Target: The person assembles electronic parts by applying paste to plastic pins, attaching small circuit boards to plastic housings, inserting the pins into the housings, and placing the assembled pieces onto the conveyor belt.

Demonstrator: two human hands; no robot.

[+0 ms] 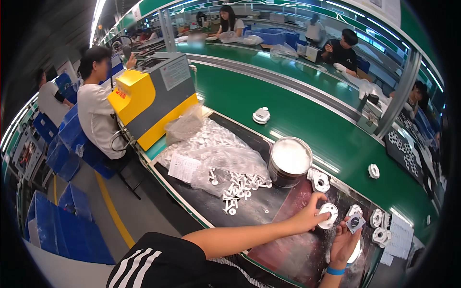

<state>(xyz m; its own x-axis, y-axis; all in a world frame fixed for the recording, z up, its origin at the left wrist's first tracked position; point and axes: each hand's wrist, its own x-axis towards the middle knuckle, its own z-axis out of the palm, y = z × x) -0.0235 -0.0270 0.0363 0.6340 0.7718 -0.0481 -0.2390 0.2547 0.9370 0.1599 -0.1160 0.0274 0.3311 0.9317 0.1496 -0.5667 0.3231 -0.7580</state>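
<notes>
A yellow and grey machine (149, 96) stands at the worktop's (225, 206) far left end. A clear bag of white screws (211, 153) spills mid-worktop, beside a round tin (289, 161). Near the right edge, the left hand (309, 217) pinches a white round flange (328, 215); the right hand (345, 240) grips a small square part (355, 222).

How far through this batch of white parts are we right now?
Looks done: a few white housings sit grouped at the right edge. In hand: the left hand presses a round white disc; the right hand holds a small square part. Left: a heap of loose white screws spilling from the clear bag, plus another housing.
</notes>
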